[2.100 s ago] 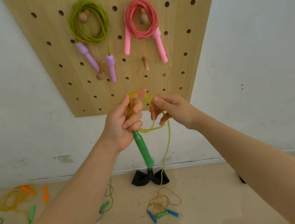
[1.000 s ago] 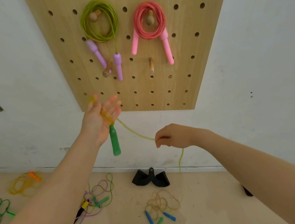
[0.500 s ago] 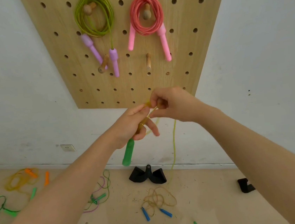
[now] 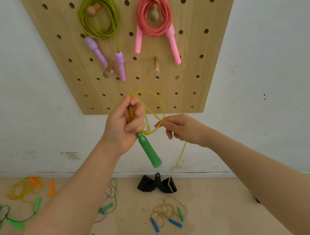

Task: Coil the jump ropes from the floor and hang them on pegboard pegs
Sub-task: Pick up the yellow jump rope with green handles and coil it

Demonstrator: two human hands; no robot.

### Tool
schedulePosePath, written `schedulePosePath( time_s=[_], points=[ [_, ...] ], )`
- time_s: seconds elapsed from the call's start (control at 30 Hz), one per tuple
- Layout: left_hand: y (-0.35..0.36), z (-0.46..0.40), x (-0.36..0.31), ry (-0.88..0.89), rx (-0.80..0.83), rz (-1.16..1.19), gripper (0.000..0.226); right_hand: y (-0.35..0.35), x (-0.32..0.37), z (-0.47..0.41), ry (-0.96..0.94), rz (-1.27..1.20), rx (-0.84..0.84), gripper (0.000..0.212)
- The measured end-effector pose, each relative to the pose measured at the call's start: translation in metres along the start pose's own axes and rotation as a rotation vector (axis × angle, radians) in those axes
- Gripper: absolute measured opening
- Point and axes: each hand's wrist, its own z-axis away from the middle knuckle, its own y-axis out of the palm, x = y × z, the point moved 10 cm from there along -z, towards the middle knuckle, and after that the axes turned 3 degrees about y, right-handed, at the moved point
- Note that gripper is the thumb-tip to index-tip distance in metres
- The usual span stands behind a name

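White wall and pale floor are forming the backdrop, with a wooden pegboard [image 4: 197,58] mounted on the wall at upper centre. Directly below it, the yellow jump rope [image 4: 153,106] is being coiled in mid-air. The left hand [image 4: 124,123] is gripping the gathered loops in a closed fist, the green handle [image 4: 150,152] hanging beneath it, evidently as an anchor so the turns stay together. The right hand [image 4: 182,126], just right of it, is pinching the free strand between thumb and fingertip, apparently to feed the next loop; the remaining length is trailing down to the floor. Coiling appears to be at an early stage.

On the board, a green rope coil [image 4: 99,17] and a pink rope coil [image 4: 154,15] are hanging from upper pegs, handles dangling. Two lower pegs [image 4: 156,65] are standing free, the likely destination. Several loose ropes [image 4: 167,212] are lying uncoiled on the floor.
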Motion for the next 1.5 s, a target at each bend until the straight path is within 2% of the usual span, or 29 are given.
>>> schedulePosePath(
  time_s=[0.1,0.2,0.27,0.33,0.43,0.53,0.57,0.63,0.7,0.77,0.83,0.9,0.97,1.03,1.1,1.17,1.2,1.27,1.33,1.4,1.5],
  points=[
    [-0.01,0.002,0.002,-0.041,-0.017,-0.004,0.033,0.006,-0.002,0.002,0.081,-0.3,0.037,0.05],
    [-0.006,0.008,0.015,-0.192,0.088,-0.064,0.029,-0.006,0.008,-0.001,0.039,-0.244,0.015,0.063],
    [-0.003,0.011,0.022,-0.259,0.123,-0.112,0.029,-0.006,0.02,-0.002,0.001,-0.169,0.032,0.055],
    [-0.006,0.011,0.028,-0.294,0.077,-0.178,0.035,0.001,0.033,-0.002,-0.06,-0.092,0.069,0.046],
    [-0.005,0.009,0.027,-0.235,0.059,-0.238,0.045,0.009,0.04,-0.002,-0.108,-0.073,0.059,0.01],
    [-0.015,0.008,0.022,-0.144,0.043,-0.228,0.057,-0.008,0.031,-0.004,-0.073,-0.114,-0.028,0.026],
    [-0.016,0.009,0.022,-0.128,0.07,-0.224,0.06,-0.015,0.028,-0.003,-0.06,-0.156,-0.047,0.027],
    [-0.009,0.011,0.023,-0.107,0.18,-0.12,0.059,-0.018,0.025,-0.002,-0.079,-0.315,0.023,0.023],
    [0.012,0.015,0.024,-0.139,0.374,0.151,0.049,-0.005,0.031,0.001,-0.142,-0.598,0.224,0.018],
    [0.028,0.017,0.025,-0.253,0.462,0.354,0.047,0.006,0.035,0.003,-0.18,-0.844,0.391,0.022],
    [0.026,0.016,0.033,-0.297,0.432,0.149,0.045,0.007,0.03,-0.001,-0.162,-0.92,0.386,0.021],
    [0.027,0.019,0.037,-0.306,0.411,-0.07,0.039,0.003,0.02,-0.007,-0.099,-0.843,0.264,0.021],
    [0.024,0.016,0.03,-0.243,0.36,-0.087,0.038,-0.001,0.016,-0.009,-0.071,-0.675,0.146,0.025],
    [0.015,0.01,0.021,-0.157,0.282,0.004,0.042,-0.004,0.013,-0.01,-0.076,-0.453,0.068,0.026],
    [0.008,0.008,0.007,-0.078,0.271,0.167,0.055,-0.004,0.0,-0.011,-0.053,-0.256,0.033,0.023],
    [0.004,0.007,-0.009,0.001,0.275,0.319,0.052,-0.003,-0.021,-0.01,-0.001,-0.075,0.003,0.025],
    [-0.003,0.004,-0.014,0.032,0.206,0.315,0.049,0.0,-0.032,-0.009,0.036,0.01,0.003,0.028],
    [-0.024,0.0,-0.013,0.06,-0.02,0.165,0.047,0.019,-0.043,-0.003,0.103,0.151,0.087,0.03],
    [-0.038,-0.002,-0.001,0.035,-0.158,-0.05,0.049,0.045,-0.04,0.005,0.108,0.386,0.24,0.032],
    [-0.049,-0.005,0.019,-0.073,-0.187,-0.308,0.056,0.064,-0.019,0.011,0.019,0.648,0.341,0.036],
    [-0.058,0.001,0.048,-0.291,-0.152,-0.616,0.059,0.069,0.025,0.015,-0.144,0.726,0.352,0.029]
  ],
)
